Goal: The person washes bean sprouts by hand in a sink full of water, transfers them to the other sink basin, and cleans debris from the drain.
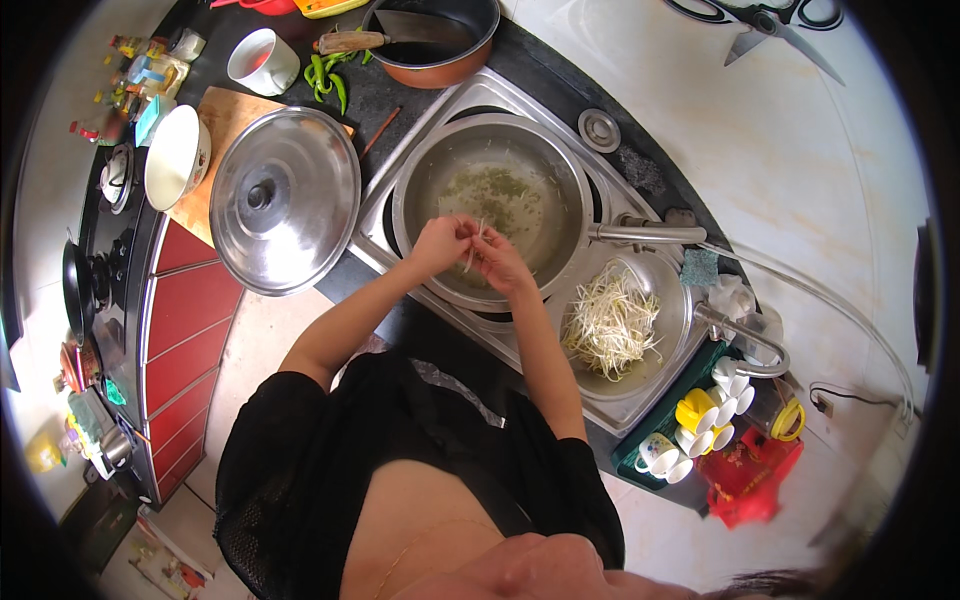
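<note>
My left hand (pixel 440 242) and my right hand (pixel 497 262) meet over the near rim of a large steel basin (pixel 420 195) that stands in the sink and holds cloudy water with green bits. Between the fingertips of both hands hangs a thin pale bean sprout (pixel 470 255). To the right, a smaller steel bowl (pixel 672 290) holds a heap of bean sprouts (pixel 610 322), close to my right forearm.
A big steel lid (pixel 285 200) lies on a wooden board left of the sink, beside a white bowl (pixel 175 155). Behind are a white cup (pixel 262 60), green chillies (pixel 325 78), and a pan with a cleaver (pixel 432 35). A tap (pixel 645 234) reaches over the sink. Cups (pixel 690 430) stand in a green rack at right.
</note>
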Action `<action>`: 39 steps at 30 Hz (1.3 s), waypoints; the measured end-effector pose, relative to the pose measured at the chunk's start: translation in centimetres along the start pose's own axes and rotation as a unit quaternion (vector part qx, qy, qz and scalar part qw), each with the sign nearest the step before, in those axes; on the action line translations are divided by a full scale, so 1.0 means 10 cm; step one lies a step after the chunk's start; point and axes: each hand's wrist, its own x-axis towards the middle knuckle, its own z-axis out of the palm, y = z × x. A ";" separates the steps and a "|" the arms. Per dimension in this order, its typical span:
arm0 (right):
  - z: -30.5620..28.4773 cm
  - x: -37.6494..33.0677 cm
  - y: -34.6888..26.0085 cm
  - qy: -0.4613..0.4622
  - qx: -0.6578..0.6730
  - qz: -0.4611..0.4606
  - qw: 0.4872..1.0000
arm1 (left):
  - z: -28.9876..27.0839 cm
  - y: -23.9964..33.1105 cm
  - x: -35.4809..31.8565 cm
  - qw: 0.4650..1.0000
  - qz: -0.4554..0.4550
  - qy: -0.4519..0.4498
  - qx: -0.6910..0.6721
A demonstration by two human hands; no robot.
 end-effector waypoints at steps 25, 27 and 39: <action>-0.55 0.21 0.32 0.144 -0.045 0.065 0.986 | 0.49 -0.65 0.24 0.984 -0.076 -0.065 0.144; -0.56 0.24 0.36 0.147 0.019 0.049 0.988 | 0.32 -0.43 0.13 0.991 -0.125 0.000 0.052; -0.20 -0.19 -0.09 0.037 0.032 0.013 0.999 | 0.01 -0.11 -0.07 0.982 -0.053 -0.051 -0.174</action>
